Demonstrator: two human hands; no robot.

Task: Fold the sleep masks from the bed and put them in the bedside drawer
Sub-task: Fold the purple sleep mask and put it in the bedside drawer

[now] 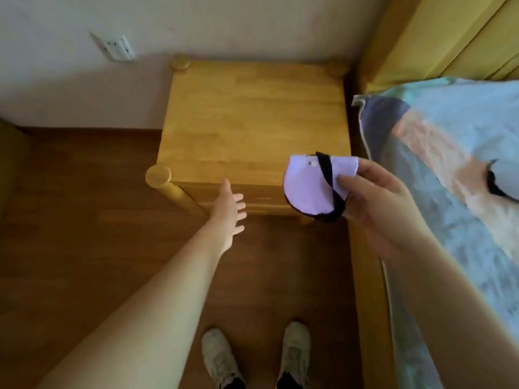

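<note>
My right hand (376,197) grips a folded lilac sleep mask (306,186) with a black strap, held in the air over the front right corner of the wooden bedside table (252,113). Stretched forward with fingers apart, my left hand (229,211) is empty and sits just in front of the closed drawer front (252,196). Another sleep mask (502,178), pale with a black edge, lies on the bed (455,153) at the right.
The bed has a patterned blue and pink cover and a yellow wooden frame (362,276). A wall socket (116,47) is at the upper left. Dark wooden floor (84,220) spreads left of the table; my two shoes (255,357) stand below.
</note>
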